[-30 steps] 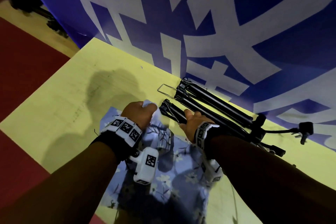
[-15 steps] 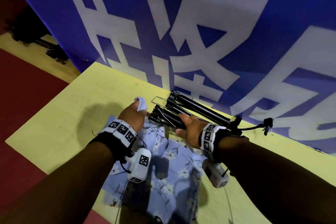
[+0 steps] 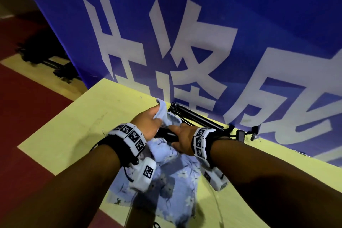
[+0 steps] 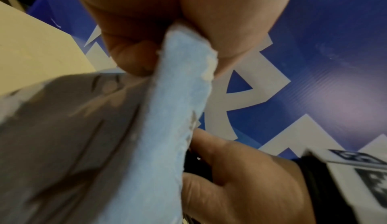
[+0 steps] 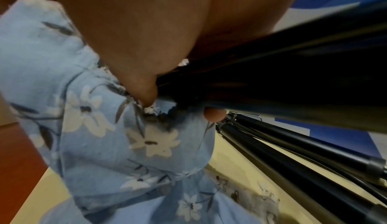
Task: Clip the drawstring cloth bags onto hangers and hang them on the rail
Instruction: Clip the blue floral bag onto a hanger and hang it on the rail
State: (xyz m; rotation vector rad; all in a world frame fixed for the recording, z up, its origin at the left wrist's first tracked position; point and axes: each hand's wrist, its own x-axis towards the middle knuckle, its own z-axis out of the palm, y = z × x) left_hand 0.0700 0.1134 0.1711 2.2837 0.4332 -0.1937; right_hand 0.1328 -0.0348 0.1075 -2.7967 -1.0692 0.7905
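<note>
White tag-marked wristbands (image 3: pixel 131 138) over black straps; white wrist cameras (image 3: pixel 143 176).

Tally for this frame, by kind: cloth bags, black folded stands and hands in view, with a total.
Blue floral cloth bag: 1
Black folded metal stands: 2 (held stand, lying stand)
Hands: 2 (left hand, right hand)
Total: 5

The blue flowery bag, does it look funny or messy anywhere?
Yes, a bit. The light blue flowered cloth bag lies crumpled on the pale yellow table, its near end hanging over the edge. The left hand pinches one top corner up, while the right hand holds a black folded metal stand against its mouth.
</note>
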